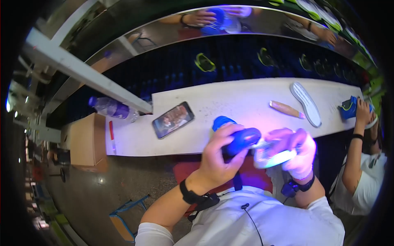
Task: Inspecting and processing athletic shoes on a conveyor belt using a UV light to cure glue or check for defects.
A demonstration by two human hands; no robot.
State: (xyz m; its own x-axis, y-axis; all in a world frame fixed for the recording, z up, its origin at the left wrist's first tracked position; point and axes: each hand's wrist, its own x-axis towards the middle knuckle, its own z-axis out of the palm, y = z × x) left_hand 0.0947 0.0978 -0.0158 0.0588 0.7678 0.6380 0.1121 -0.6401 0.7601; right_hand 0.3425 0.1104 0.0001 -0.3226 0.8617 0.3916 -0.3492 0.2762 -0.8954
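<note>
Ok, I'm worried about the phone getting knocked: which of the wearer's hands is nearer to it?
Left. The left hand is right of the phone and lower in the picture, holding a blue shoe; the right hand is farther right, past that shoe.

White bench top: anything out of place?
Perhaps the black rectangular phone at left, screen lit, an odd neighbour for the white elongated shoe sole. Dark smudges also mark the white bench top. No spill shows.

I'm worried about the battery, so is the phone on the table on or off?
On: the phone lies face up, its screen showing a coloured picture.
</note>
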